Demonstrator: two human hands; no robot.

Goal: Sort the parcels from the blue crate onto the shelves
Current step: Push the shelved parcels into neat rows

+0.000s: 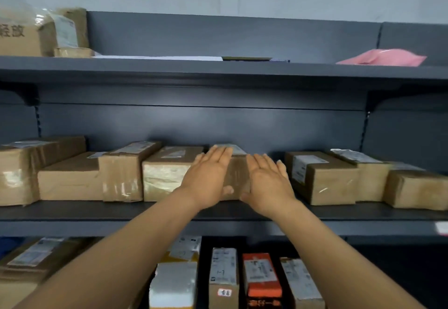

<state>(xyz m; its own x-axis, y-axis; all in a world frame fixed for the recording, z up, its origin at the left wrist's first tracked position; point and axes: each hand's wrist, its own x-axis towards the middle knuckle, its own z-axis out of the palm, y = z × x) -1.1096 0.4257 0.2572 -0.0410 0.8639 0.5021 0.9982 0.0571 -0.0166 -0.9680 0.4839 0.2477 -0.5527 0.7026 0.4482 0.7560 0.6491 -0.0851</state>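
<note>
— Logging item one: we have a taped cardboard parcel point(236, 175) on the middle shelf point(97, 211), between its brown neighbours. Hands?

— Our left hand point(208, 177) and right hand point(266, 180) lie flat against its two sides, fingers straight, thumbs at its front face; neither curls round it.

— Handling?

— We judge it stiff and fairly light, its tape slick; best taken by the two long sides.

— Markings?

— White label on top, too blurred to read. Upper-left box point(19, 37) shows "轻放".

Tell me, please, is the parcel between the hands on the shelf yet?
Yes: the parcel rests flat on the middle shelf.
</note>
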